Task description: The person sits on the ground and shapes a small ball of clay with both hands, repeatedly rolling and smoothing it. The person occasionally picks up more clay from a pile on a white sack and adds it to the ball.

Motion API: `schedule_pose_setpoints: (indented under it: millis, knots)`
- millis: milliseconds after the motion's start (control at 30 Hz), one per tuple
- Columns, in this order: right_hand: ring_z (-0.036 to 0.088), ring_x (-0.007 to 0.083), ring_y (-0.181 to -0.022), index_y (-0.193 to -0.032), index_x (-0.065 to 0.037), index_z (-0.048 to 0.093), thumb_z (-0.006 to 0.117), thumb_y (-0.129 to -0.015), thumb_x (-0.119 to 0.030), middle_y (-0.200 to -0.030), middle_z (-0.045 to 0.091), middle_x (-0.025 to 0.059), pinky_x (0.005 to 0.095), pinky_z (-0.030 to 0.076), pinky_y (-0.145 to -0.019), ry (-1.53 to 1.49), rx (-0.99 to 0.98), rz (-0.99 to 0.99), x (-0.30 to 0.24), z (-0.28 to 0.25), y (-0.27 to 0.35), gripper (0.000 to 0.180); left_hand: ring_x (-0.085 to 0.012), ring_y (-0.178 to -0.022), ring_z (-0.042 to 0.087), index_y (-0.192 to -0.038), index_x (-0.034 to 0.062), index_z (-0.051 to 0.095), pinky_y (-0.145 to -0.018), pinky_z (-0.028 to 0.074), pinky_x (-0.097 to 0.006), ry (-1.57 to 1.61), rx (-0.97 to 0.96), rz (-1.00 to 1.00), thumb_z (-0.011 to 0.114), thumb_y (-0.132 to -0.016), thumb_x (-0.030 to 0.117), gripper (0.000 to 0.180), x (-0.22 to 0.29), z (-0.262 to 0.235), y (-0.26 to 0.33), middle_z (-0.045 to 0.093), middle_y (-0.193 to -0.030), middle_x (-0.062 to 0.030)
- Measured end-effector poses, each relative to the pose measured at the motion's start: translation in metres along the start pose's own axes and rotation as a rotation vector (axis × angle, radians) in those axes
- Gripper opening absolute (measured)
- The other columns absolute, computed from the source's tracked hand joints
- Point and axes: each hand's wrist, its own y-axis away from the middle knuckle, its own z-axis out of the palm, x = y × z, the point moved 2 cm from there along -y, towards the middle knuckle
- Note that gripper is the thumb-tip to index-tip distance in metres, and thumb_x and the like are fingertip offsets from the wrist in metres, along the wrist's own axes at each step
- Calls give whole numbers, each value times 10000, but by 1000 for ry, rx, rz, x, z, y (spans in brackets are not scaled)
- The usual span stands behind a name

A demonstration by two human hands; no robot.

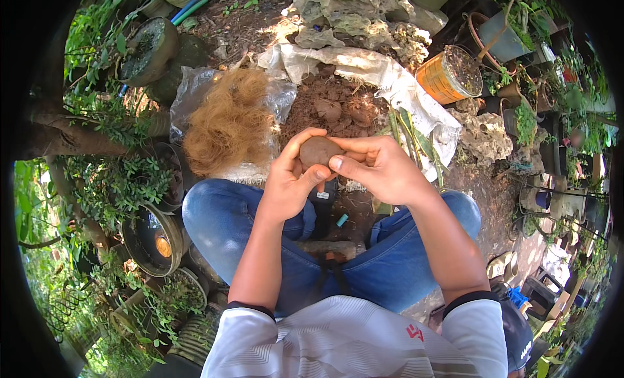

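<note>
Between both hands I hold a round, smooth brown ball of soil [318, 152] above my lap. My left hand [294, 173] cups it from the left, thumb along its lower side. From the right, my right hand [374, 165] presses on it with thumb and fingers. Just beyond lies a heap of damp dark soil [305, 111] with rounded lumps in it, spread on a white woven sack [416, 92]. To its left, a fluffy pile of brown coconut fibre [227, 118] rests on a clear plastic sheet [281, 95].
Long green leaves [419, 141] lie on the sack's right part. An orange bucket [448, 76] stands at far right, near rough rocks [484, 139]. Left of my knee is a dark basin [156, 241]. Potted plants crowd both sides. A small teal piece [342, 220] lies between my legs.
</note>
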Motion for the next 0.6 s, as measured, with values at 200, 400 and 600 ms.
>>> schedule_pose_setpoints:
  millis: [200,400,600]
  knots:
    - [658,117,-961,-1380,36,540,662,-975,-235,-1000,734,90,304,507,-896,50,-18,131,-13,-11,5,502,-177,-1100,596,-1417,15,458,-913,518,-327,-94,-15,-32,740,-908,208,613,7,-4,3,611,-1211,-88]
    - [656,126,-981,-1383,48,529,655,-980,-217,-1023,729,100,302,506,-907,-20,-31,94,-1,-2,-4,498,-172,-1019,638,-1365,19,513,-883,530,-329,-291,21,74,722,-890,187,545,9,-10,1,655,-1114,-92]
    - [651,127,-988,-1416,14,507,616,-1000,-234,-1051,722,99,309,498,-923,25,-50,126,-5,-3,-2,496,-170,-940,671,-1322,15,555,-847,541,-326,-372,49,87,756,-877,246,540,8,-15,0,692,-1024,-84]
